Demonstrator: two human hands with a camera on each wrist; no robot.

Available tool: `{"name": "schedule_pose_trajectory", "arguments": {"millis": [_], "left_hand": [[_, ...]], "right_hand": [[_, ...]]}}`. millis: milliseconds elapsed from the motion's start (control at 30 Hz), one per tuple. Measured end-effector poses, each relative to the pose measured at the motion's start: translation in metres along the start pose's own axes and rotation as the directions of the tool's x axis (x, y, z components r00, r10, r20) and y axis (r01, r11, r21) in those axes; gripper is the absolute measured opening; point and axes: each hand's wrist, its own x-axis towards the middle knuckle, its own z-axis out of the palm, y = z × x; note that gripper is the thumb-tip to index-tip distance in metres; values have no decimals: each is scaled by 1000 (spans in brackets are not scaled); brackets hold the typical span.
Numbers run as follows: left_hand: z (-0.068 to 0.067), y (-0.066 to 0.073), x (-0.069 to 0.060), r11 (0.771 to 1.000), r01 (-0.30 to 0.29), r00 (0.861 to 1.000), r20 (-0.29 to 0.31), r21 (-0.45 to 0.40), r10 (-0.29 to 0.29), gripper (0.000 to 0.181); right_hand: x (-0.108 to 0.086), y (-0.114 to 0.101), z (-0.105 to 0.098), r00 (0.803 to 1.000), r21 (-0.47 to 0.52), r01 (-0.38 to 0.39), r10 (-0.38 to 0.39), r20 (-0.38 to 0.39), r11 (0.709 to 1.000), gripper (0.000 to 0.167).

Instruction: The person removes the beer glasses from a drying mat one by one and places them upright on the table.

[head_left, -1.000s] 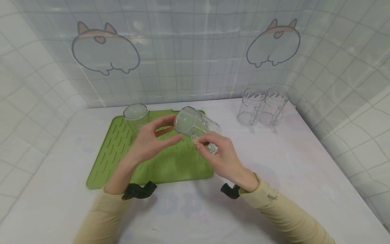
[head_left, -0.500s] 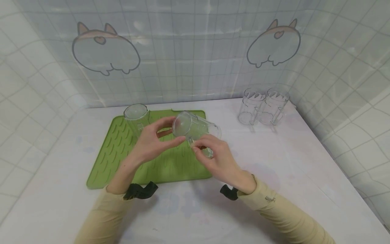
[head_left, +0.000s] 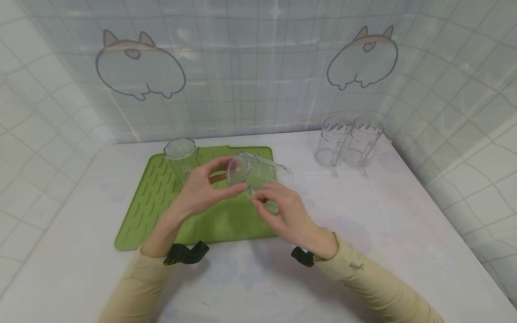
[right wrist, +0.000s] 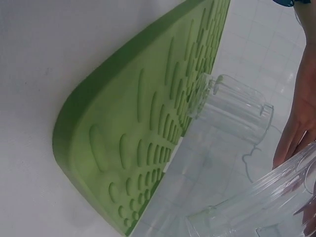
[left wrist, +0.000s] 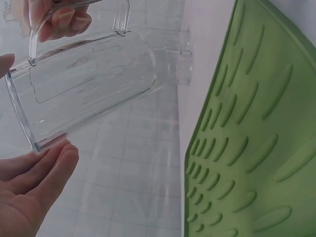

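Note:
A clear glass mug is held on its side above the green ridged mat. My left hand holds its left end, thumb on one side and fingers on the other. In the left wrist view, those fingers touch the lower edge of the glass mug. My right hand pinches the mug's handle between thumb and fingers. Behind my left hand, a second glass mug stands on the mat's left rear part, its lower portion partly hidden.
Two more clear glass mugs stand side by side at the back right of the white table. A tiled-pattern sheet with cartoon drawings rises behind the table. More sheeting bounds both sides.
The held mug has come down slightly and turned closer to level. My left thumb and fingers have come onto its left end. My right hand keeps its pinch on the handle.

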Motion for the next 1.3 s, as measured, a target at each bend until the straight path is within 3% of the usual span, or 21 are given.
{"name": "schedule_pose_trajectory", "arguments": {"millis": [367,900,1300], "left_hand": [[3,-2,-1,1000,9,1000,11,22,-9,77],[4,-1,-2,994,79,996,22,74,-81,90],[2,-2,-2,992,70,997,28,106,-73,90]], "right_hand": [[-3,0,1,999,0,24,-24,28,1000,9],[-4,1,3,994,-11,49,-48,100,999,9],[-3,1,4,989,-43,57,-50,142,997,8]]}}
